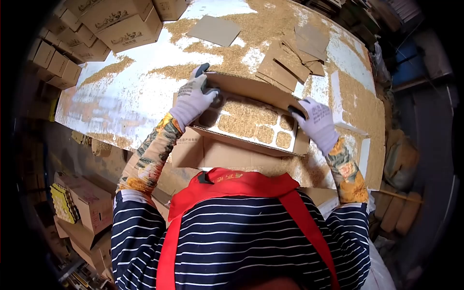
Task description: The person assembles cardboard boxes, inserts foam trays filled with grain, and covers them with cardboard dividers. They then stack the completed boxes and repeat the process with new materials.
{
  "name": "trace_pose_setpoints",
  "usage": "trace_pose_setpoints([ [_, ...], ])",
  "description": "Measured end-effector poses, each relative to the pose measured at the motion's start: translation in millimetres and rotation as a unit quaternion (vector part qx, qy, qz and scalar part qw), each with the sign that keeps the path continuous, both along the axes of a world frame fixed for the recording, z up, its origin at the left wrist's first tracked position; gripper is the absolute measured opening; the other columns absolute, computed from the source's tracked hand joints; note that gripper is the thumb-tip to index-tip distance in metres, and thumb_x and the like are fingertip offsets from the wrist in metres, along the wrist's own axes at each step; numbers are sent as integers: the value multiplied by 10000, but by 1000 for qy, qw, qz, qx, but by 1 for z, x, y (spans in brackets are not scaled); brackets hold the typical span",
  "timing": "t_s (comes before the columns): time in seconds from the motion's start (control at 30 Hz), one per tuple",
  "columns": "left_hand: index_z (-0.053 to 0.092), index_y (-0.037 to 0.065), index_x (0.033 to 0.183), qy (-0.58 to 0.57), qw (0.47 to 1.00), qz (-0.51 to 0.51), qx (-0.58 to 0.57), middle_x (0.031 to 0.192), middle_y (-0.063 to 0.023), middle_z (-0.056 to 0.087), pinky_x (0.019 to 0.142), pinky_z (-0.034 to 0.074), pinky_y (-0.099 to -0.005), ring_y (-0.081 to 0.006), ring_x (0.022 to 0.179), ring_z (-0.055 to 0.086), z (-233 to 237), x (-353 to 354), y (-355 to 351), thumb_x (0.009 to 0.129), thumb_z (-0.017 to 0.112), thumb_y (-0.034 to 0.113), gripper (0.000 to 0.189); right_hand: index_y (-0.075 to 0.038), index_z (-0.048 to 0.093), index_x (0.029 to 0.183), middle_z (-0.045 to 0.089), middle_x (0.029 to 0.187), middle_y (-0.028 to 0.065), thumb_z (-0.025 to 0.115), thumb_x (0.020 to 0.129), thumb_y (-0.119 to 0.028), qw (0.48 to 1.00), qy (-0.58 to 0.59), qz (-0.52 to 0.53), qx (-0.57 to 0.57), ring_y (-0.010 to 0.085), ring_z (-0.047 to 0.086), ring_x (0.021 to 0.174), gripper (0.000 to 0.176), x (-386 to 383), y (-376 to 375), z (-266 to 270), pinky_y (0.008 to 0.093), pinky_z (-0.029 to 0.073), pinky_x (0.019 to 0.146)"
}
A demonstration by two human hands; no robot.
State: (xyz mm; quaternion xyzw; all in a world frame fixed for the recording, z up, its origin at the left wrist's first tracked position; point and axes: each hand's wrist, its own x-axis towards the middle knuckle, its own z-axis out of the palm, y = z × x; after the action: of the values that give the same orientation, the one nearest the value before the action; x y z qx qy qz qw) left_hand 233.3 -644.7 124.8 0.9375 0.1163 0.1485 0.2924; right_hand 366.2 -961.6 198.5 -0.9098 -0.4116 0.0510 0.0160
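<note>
An open cardboard box point(251, 86) lies in front of me, its far flap raised. Inside sits a white foam tray point(273, 128) whose rounded compartments are mostly packed with tan, husk-like filling point(241, 117); two at the left look darker. My left hand point(193, 96), in a white glove with dark fingertips, grips the flap's left end, thumb on the near side. At the flap's right end, my right hand point(316, 121), gloved alike, is closed around the cardboard, some fingers hidden behind it. A printed cardboard panel point(212, 150) extends below the box's near edge.
Printed cartons point(128, 34) are stacked at the far left. Flat cardboard sheets point(285, 63) and a grey sheet point(214, 31) lie on the husk-strewn white table point(121, 104). White-edged foam trays covered in husk point(357, 101) stand at right. More cartons point(92, 203) stand lower left.
</note>
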Motion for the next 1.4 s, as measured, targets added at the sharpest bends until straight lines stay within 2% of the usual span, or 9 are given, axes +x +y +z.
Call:
trace_pose_setpoints([
  [0.17,573,100,1289,-140,972,-8,-191,1348,-149,507,1072,411,-392,-317,1247,514,3,-12,-6,805,726,156,511,-155,642,1049,619,934,86,633,891,-347,985,-82,87,-127,276,662,765,248,15,4,-5,394,536,697],
  [0.4,621,223,1244,-127,965,-70,219,1124,-76,583,1086,364,-505,-266,1109,556,33,-15,-24,748,761,176,518,-154,643,1066,616,946,93,666,854,-371,991,-73,87,-70,272,655,815,304,14,-3,-14,386,525,710],
  [0.57,676,182,1126,-184,951,-131,212,949,-58,591,1043,419,-482,-245,928,600,26,-16,-15,702,730,31,453,-129,666,1113,643,965,77,729,811,-349,977,-128,129,108,255,640,888,379,-17,12,43,358,516,748],
  [0.83,668,180,996,-194,928,-256,190,951,-49,581,1024,423,-484,-246,989,577,35,-19,-20,715,719,110,294,-120,601,1063,596,920,64,637,870,-266,961,-52,258,-89,215,642,845,245,-33,0,5,341,548,657],
  [0.97,670,143,994,73,900,-378,204,1007,-79,644,959,469,-390,-263,975,619,47,-28,-31,757,633,378,336,-114,620,1134,609,972,89,581,903,-367,942,34,278,-185,247,652,911,344,-51,4,-24,378,549,749],
  [1.1,662,134,1220,368,878,-288,102,1081,-147,699,900,499,-400,-312,995,670,50,-18,-40,899,532,513,513,-116,637,1152,629,1041,108,506,932,-448,922,107,276,-249,273,652,934,419,-41,15,-20,409,533,789],
  [1.23,612,111,1154,398,852,-302,157,1022,-148,708,903,492,-412,-325,998,666,38,-9,-55,895,557,463,440,-116,652,1164,644,1148,123,536,914,-406,943,227,202,-134,313,640,1004,400,-31,4,-1,421,508,842],
  [1.3,619,101,1161,393,863,-280,150,999,-162,706,887,494,-417,-334,981,666,31,-8,-58,861,573,495,498,-87,611,1242,611,1225,159,601,869,-269,971,70,135,184,319,609,1120,415,-25,-20,12,408,484,950],
  [1.4,678,96,1099,424,872,-226,94,1055,-168,698,922,482,-404,-326,1041,647,45,-4,-55,811,583,510,513,9,326,1482,423,1478,216,602,876,-224,874,195,71,439,318,422,1371,705,-14,-84,-24,407,353,1122],
])
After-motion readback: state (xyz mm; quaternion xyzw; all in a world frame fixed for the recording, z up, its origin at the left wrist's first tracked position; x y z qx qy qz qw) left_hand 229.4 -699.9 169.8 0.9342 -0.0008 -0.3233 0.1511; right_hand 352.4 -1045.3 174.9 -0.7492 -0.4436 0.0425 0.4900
